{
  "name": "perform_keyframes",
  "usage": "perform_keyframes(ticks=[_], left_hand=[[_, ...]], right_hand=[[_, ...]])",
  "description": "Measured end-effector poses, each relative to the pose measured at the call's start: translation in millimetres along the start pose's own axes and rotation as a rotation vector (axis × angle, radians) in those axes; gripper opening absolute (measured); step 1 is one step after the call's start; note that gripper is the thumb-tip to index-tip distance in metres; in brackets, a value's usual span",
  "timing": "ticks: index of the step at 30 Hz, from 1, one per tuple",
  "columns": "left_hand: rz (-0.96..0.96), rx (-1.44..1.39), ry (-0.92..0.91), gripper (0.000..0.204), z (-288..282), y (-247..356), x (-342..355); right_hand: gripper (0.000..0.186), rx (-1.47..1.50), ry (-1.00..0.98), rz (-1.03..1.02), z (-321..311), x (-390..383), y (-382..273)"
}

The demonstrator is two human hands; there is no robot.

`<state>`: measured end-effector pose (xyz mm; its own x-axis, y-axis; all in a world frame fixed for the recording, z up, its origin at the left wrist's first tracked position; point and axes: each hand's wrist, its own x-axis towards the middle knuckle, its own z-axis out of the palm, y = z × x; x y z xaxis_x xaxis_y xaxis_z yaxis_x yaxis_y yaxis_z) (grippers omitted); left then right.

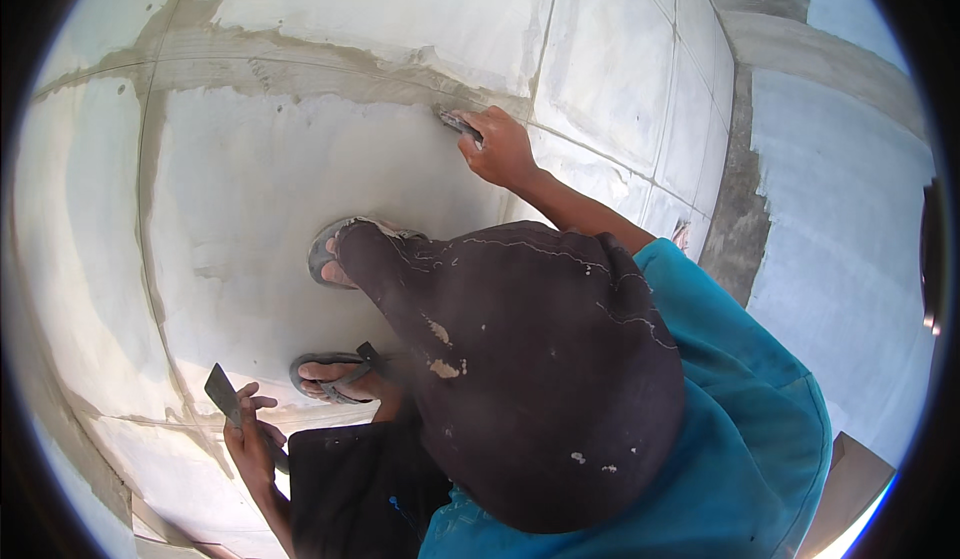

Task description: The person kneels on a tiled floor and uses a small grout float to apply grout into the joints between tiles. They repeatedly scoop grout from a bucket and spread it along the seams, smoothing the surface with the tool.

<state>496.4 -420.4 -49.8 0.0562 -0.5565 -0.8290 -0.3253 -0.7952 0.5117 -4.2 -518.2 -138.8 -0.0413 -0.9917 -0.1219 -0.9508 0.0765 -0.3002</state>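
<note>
My right hand [498, 147] clasps a small dark tool [460, 125], left hand [252, 443] a dark-bladed scraper [222, 393]; the far grey joint [300, 63] seems filled (smears [205, 7] remain).

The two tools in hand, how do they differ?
The left tool shows a flared dark blade beyond the left hand; the right tool, mostly covered by the right hand, shows only a narrow end. The right tool's end is by the grey seam; the left tool's blade is left of a sandal. Both point toward the picture's upper left.
</note>
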Motion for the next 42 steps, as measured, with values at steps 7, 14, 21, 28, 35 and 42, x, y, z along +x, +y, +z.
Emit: perform_keyframes(ticks=[7, 14, 21, 28, 35, 42], left_hand=[[-0.001, -0.015, 0.036, 0.046, 6.3, 7.3, -4.4], [0.049, -0.014, 0.076, 0.047, 1.7, 8.3, -4.8], [-0.046, -0.066, 0.077, 0.05, -4.7, -4.0, -9.5], [-0.009, -0.227, 0.033, 0.052, -6.8, -26.0, -10.4], [0.016, -0.362, 0.203, 0.041, -12.2, -16.7, -11.9], [0.287, -0.745, 0.26, 0.028, -29.6, -3.5, 11.2]], right_hand=[[0.021, 0.022, 0.334, 0.327, 20.9, 30.4, -17.7], [0.024, 0.228, 0.269, 0.349, -10.6, 46.7, -40.0], [0.024, 0.0, 0.265, 0.594, 12.5, 36.3, 5.7], [0.022, 0.185, 0.174, 0.331, 43.0, 133.0, -120.7], [0.017, 0.313, 0.117, 0.048, 73.4, 226.0, -248.5], [0.034, 1.212, -0.574, 0.002, 33.4, 205.7, -321.4]])
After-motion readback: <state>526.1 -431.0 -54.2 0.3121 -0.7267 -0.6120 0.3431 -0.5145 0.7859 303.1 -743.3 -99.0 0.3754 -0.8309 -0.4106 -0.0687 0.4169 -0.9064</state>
